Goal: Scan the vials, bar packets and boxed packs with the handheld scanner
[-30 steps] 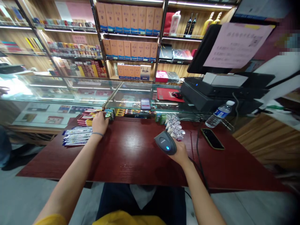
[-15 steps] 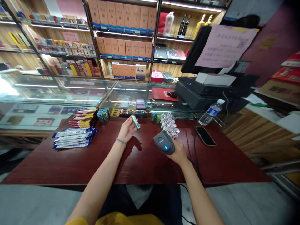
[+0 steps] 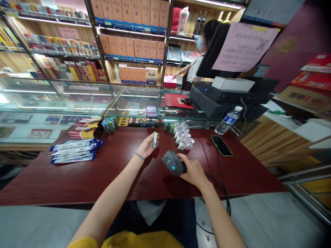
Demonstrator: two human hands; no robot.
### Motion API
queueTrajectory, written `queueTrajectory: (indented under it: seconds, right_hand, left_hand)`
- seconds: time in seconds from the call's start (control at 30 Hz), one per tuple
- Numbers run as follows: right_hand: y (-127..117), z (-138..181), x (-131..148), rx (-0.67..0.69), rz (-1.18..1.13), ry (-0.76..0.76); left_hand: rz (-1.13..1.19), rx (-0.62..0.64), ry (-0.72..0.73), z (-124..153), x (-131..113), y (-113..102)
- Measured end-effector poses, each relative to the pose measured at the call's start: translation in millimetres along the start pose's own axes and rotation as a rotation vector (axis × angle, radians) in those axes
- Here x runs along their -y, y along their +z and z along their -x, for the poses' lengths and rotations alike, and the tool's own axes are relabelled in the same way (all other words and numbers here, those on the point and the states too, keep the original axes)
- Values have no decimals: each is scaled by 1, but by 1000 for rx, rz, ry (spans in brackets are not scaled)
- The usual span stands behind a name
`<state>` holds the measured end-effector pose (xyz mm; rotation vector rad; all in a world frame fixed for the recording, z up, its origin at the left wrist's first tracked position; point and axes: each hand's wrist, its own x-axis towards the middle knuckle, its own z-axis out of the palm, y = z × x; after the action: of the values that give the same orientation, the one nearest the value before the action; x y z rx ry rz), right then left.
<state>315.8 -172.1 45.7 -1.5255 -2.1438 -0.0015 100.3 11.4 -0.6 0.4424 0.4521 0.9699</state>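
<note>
Shelves [image 3: 129, 41] of boxed goods fill the top of the frame above a glass counter [image 3: 77, 100] that runs across its middle. Below it a dark red table [image 3: 77, 172] takes up the centre. At upper right a till [image 3: 222, 100] sits under a monitor [image 3: 214, 51] hung with a pink notice [image 3: 243, 46], and behind it another person [image 3: 192, 67] reaches toward a shelf.

On the table, blue packets [image 3: 74, 151] lie fanned at centre left. A water bottle [image 3: 229, 120] rests tilted at the right of the table's far edge, with a phone [image 3: 221, 145] flat just below it. A cluster of small vials [image 3: 182, 136] stands right of centre.

At the centre, the person's left hand [image 3: 147, 146] pinches a small green pack [image 3: 155, 139] between thumb and fingertips. The pack is raised off the table, its long axis near upright. The right hand [image 3: 192, 170] is wrapped around the grip of a corded scanner [image 3: 172, 162], whose blue light shows on top.

The pack lies up and to the left of the scanner's head, near it but not touching. The head is turned that way. The left hand alone has the pack, and the right is the farther from it.
</note>
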Motion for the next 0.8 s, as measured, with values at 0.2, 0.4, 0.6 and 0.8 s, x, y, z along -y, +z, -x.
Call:
queueTrajectory:
  seconds: [0.2, 0.4, 0.6, 0.8]
  right_hand:
    - [-4, 4, 1, 15, 0, -30]
    - [-3, 6, 1, 34, -3, -10]
    - [-1, 10, -9, -75, 17, -50]
    - [-6, 17, -29, -166, 10, -6]
  left_hand:
    - [10, 3, -8, -1, 1, -3]
    - [1, 4, 12, 0, 0, -3]
    - [-112, -8, 73, 3, -3, 2]
    - [-346, 5, 195, -5, -3, 20]
